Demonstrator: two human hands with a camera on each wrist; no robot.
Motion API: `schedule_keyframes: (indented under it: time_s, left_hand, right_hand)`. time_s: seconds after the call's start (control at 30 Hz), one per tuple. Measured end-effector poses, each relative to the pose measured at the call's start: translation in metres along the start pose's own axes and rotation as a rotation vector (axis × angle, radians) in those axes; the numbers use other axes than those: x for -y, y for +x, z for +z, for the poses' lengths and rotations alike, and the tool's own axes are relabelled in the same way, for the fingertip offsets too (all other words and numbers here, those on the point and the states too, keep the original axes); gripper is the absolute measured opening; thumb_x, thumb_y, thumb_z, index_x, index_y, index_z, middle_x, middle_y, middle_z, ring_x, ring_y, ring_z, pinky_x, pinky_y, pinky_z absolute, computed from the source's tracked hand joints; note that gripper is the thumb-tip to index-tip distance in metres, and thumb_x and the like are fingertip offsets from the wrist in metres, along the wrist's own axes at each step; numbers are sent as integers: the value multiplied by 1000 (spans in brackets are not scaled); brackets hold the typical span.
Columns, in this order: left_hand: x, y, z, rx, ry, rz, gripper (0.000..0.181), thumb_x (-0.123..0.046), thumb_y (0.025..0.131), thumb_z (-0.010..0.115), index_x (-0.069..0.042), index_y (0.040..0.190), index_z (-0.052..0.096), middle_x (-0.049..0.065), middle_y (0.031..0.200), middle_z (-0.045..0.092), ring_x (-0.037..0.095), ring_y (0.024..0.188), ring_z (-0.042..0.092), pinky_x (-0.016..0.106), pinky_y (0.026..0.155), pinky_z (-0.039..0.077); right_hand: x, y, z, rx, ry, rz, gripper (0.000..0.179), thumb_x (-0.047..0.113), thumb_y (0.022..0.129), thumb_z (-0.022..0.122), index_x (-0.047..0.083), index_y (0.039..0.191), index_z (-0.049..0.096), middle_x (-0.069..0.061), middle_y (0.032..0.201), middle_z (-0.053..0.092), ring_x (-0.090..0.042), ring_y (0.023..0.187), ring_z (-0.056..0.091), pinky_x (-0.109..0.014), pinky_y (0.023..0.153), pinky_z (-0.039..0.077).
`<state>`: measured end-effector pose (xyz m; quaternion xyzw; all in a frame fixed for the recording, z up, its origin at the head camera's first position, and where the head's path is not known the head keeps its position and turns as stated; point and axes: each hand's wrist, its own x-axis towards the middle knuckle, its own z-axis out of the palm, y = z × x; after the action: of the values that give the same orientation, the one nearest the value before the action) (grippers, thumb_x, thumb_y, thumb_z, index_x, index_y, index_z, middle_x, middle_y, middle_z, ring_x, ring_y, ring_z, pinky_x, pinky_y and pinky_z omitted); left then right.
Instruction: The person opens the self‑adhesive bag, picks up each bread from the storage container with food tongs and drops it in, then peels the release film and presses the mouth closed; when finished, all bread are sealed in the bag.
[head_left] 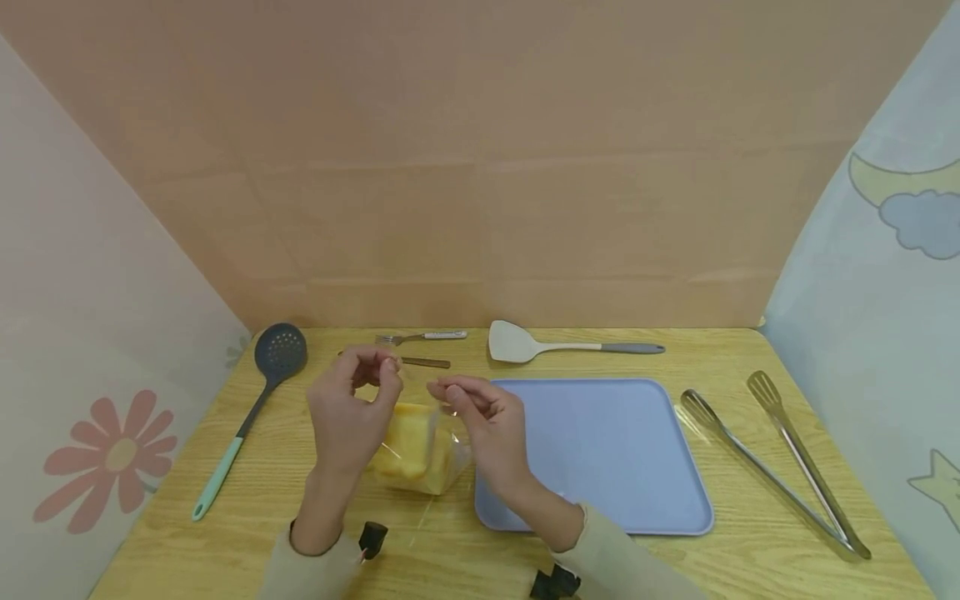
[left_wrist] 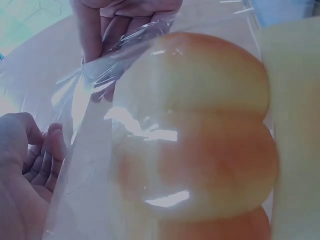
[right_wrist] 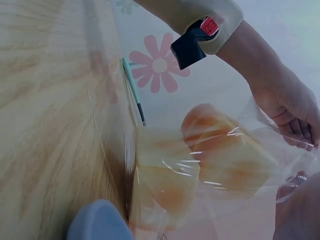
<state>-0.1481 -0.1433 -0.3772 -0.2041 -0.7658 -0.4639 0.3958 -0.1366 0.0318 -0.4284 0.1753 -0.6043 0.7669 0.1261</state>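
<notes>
A clear plastic bag with thick slices of bread inside stands on the table between my hands. My left hand pinches the bag's upper edge on the left between thumb and fingers. On the other side my right hand pinches the film with thumb and fingertips. In the left wrist view the bread's browned, rounded crust shows through the shiny film. The film stretches between both hands in the right wrist view, above the slices.
A lilac tray lies right of the bag, with metal tongs beyond it. Behind are a white spatula, a fork and a partly hidden brown-handled utensil. A slotted skimmer lies far left.
</notes>
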Motion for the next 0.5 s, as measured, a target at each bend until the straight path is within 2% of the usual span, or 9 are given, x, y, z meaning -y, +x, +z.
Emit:
schedule_keyframes:
  time_s: [0.07,0.17,0.23,0.3,0.4,0.5]
  left_hand:
    - [-2,1,-2,4,-78,-53,7,12,95,67,7,98,72,13,85,77,7,70,69,11,67,56]
    - [-3,2,-6,22,-185,-119,6,12,102,63,11,102,69,11,90,79,1,69,70,13,61,55]
    - [-4,4,-10,27,-302,-164,7,10,107,58,15,106,63,10,95,81,3,69,73,16,59,58]
    - [-4,7,-16,18,-396,-199,11,6,112,54,15,108,58,11,98,83,7,71,77,20,61,62]
    - [-4,12,-25,-21,-493,-217,14,1,116,49,12,108,53,10,94,83,14,73,80,27,66,67]
    - [-5,16,-33,-86,-488,-185,13,2,115,49,10,106,55,10,89,82,15,73,80,28,69,67]
  right_hand:
    - [0,0,-2,5,-8,-2,20,4,110,69,-8,122,78,-24,112,82,-27,103,83,-35,88,68]
    - [0,1,-4,23,-25,-7,18,4,110,68,-8,120,78,-24,110,82,-26,102,83,-34,87,68]
    - [0,2,-5,35,-30,1,17,3,110,67,-9,116,78,-25,109,82,-23,102,83,-35,86,68]
    - [1,4,-6,33,-20,33,17,4,111,66,-9,114,76,-27,108,81,-18,101,83,-36,86,69]
    - [2,6,-6,12,9,89,19,6,112,65,-11,114,73,-30,108,80,-17,100,83,-37,85,69]
    - [3,8,-5,-21,46,136,22,5,112,64,-15,116,70,-34,108,79,-16,99,83,-38,84,70]
